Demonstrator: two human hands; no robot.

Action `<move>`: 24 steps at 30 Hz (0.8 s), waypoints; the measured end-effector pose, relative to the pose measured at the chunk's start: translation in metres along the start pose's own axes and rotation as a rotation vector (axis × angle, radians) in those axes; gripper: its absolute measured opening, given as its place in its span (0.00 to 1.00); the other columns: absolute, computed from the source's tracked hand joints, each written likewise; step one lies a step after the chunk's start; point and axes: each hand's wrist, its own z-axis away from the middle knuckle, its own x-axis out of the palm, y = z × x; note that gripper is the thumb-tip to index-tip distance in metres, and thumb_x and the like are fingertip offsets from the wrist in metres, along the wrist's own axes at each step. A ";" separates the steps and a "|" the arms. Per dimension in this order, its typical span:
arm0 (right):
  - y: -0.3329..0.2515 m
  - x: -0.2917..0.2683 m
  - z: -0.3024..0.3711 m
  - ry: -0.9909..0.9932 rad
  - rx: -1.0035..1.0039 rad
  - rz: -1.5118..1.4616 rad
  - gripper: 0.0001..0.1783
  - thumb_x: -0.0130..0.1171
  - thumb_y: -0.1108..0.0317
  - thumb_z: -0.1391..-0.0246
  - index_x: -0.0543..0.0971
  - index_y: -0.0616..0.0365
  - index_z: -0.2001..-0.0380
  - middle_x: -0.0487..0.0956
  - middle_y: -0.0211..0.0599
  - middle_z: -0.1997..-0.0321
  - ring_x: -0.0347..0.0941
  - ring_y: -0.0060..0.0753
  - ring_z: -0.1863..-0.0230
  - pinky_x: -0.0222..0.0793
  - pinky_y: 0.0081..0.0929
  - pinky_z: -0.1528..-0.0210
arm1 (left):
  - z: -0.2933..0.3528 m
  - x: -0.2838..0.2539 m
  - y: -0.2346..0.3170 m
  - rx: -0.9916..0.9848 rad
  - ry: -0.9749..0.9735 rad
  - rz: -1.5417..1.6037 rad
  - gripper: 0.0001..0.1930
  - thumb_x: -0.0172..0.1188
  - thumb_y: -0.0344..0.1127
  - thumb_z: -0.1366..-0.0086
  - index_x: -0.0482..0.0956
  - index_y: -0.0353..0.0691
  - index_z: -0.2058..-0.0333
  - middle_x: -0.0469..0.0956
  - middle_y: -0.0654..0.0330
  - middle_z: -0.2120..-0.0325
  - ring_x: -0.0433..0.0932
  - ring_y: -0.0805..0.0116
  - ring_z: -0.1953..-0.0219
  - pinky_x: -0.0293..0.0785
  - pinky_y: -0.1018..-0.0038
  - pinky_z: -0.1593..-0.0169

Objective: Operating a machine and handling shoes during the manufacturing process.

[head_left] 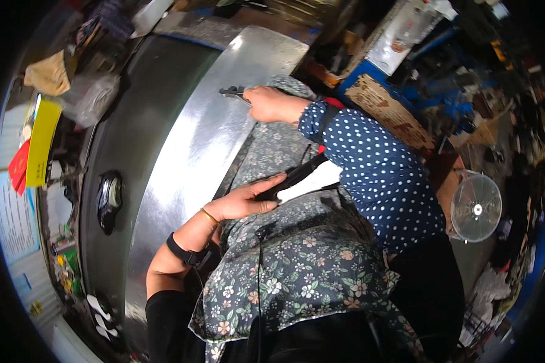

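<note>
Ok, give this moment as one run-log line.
left hand: touching long black-and-white item | right hand: gripping dark metal tool | nearby: shiny silver metal tabletop

A dark grey cloth apron [303, 278] is patterned with white and peach flowers and green leaves, a navy fabric sleeve [372, 172] is dotted with white, a smooth metal tabletop [184, 142] is recorded as silver-grey, and a long narrow piece [312, 181] is coloured part black, part white.

"How's the black-and-white piece [312, 182] lying?"
"Slantwise across the floral apron [309, 266], white along its lower side, black along the upper."
"And the tool [232, 92]?"
"Dark, partly hidden, head pointing left over the shiny table [188, 145]."
</note>
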 end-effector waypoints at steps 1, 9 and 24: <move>-0.003 0.008 -0.010 -0.062 0.034 0.074 0.12 0.56 0.68 0.47 0.78 0.65 0.61 0.78 0.54 0.58 0.75 0.59 0.53 0.71 0.44 0.50 | 0.003 0.002 -0.004 0.025 0.037 -0.006 0.41 0.63 0.28 0.37 0.52 0.44 0.28 0.53 0.55 0.28 0.52 0.61 0.27 0.49 0.68 0.28; 0.046 -0.045 0.145 -0.132 0.026 -0.109 0.21 0.53 0.54 0.33 0.78 0.63 0.70 0.71 0.52 0.77 0.69 0.41 0.75 0.68 0.35 0.67 | 0.006 0.020 -0.017 -0.001 0.391 -0.399 0.41 0.70 0.24 0.47 0.63 0.42 0.33 0.70 0.49 0.38 0.72 0.59 0.37 0.69 0.67 0.37; 0.019 0.010 0.111 0.648 0.368 -1.224 0.30 0.43 0.45 0.29 0.79 0.65 0.60 0.82 0.35 0.64 0.78 0.32 0.61 0.73 0.28 0.55 | -0.113 -0.090 0.019 0.234 0.556 0.878 0.31 0.39 0.61 0.25 0.76 0.38 0.49 0.80 0.58 0.58 0.79 0.70 0.57 0.77 0.72 0.51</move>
